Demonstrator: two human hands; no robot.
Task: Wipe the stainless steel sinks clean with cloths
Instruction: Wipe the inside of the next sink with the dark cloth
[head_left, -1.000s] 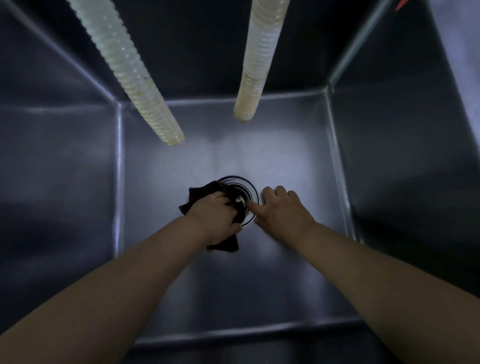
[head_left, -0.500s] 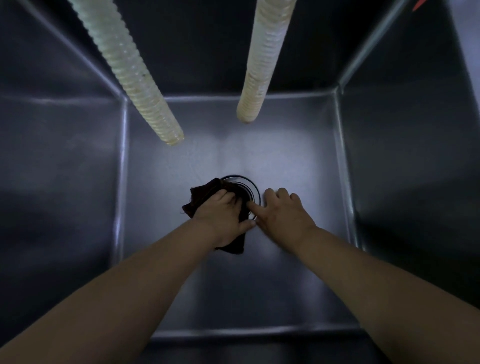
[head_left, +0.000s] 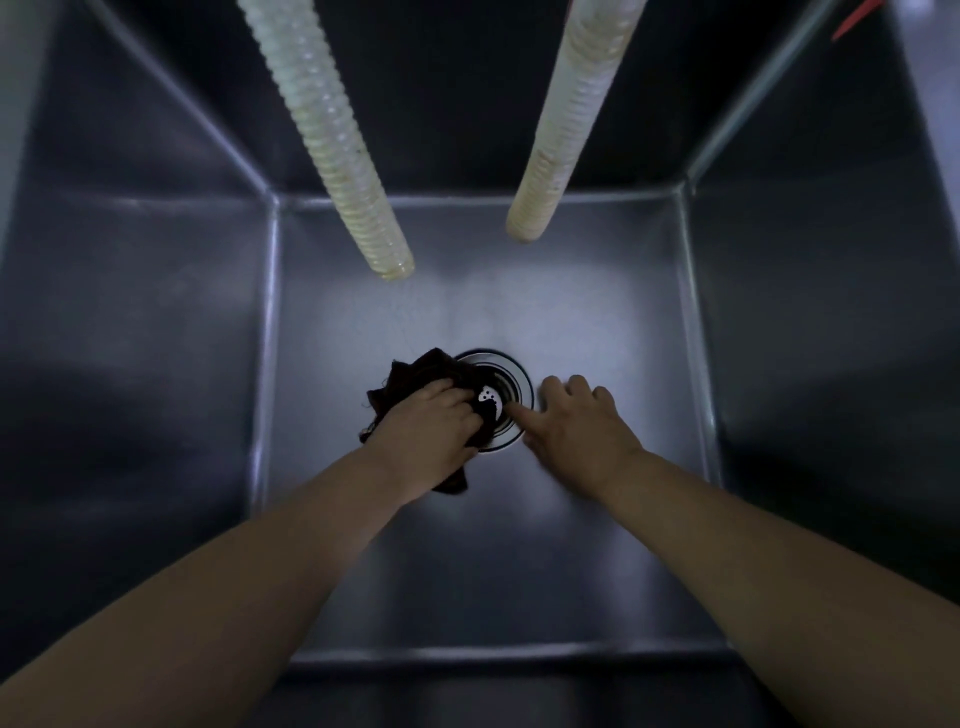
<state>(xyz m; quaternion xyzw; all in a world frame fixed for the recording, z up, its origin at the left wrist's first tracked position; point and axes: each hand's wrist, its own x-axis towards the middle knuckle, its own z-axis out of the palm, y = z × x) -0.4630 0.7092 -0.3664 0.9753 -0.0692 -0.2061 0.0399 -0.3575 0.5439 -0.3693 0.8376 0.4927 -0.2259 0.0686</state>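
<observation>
Our left hand (head_left: 434, 436) grips the dark cloth (head_left: 415, 376) over the drain strainer (head_left: 501, 400). Our right hand (head_left: 576, 431), open and empty, steadies its rim. We should work round the flange with firm pressure.

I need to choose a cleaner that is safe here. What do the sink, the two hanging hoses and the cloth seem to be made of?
Sink: brushed steel, judging by its dull grey sheen and folded corners. Left hose and right hose: ribbed translucent plastic, yellowed near the ends. Cloth: dark, soft, crumpled fabric under the left hand; fibre unclear.
</observation>
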